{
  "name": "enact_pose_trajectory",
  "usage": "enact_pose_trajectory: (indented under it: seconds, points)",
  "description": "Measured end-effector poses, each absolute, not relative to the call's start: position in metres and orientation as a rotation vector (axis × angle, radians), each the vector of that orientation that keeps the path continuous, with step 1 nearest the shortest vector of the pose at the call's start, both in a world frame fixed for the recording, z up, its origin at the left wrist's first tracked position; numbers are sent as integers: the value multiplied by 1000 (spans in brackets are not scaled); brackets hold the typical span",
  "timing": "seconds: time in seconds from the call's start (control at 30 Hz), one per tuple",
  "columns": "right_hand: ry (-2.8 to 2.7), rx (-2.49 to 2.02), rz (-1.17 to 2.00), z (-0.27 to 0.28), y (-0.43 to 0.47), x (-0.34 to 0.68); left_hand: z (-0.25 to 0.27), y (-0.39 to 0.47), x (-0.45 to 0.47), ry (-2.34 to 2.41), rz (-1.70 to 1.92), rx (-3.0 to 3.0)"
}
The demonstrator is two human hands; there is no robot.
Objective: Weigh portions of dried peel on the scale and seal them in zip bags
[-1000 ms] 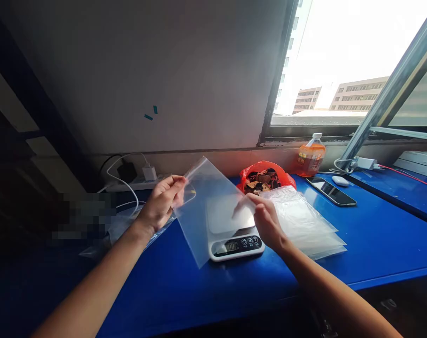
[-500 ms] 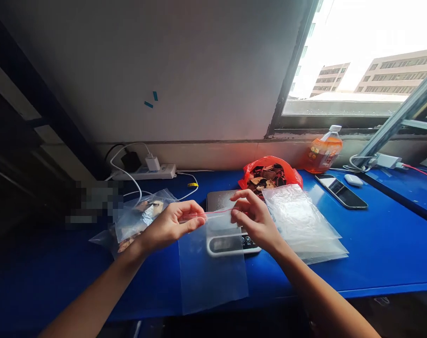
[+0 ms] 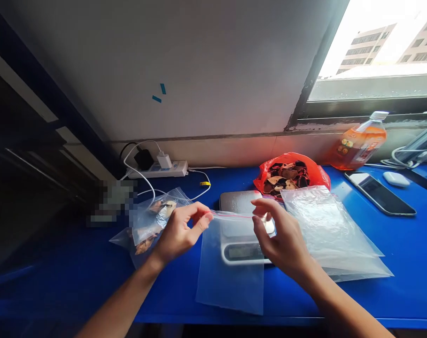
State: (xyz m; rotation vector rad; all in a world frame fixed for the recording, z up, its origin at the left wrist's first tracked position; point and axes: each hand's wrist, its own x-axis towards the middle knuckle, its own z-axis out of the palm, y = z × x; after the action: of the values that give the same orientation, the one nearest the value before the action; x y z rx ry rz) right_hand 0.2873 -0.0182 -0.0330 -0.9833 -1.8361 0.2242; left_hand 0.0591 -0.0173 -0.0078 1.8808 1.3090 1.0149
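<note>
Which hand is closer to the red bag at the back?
Right. The right hand is on the near side of the red bag; the left hand, pinching the top edge of the clear bag, is farther off to the left.

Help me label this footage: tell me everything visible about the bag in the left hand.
The bag looks like thin, see-through plastic, roughly rectangular, with a red line along its top edge. It hangs flat and unfilled in front of the scale, which partly shows through. The left hand pinches its top left corner; the right hand, thumb and fingers parted, is by the other top corner, contact unclear.
</note>
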Motion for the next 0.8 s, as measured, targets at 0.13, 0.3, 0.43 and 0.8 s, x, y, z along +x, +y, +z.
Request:
enact_pose_trajectory:
  seconds: [0.13, 0.3, 0.43, 0.8]
  points:
    - [-2068, -989, 114, -24, -28, 270, -11, -25, 66, 1263, 1065, 2239]
    - [-2152, -983, 293, -26, -32, 256, -21, -27, 77, 1077, 1102, 2394]
    - [-2162, -988, 261, -38, -30, 254, -25, -27, 77, 1059, 1119, 2384]
    - [-2171, -905, 175, -37, -37, 257, -8, -35, 74, 1122, 1252, 2435]
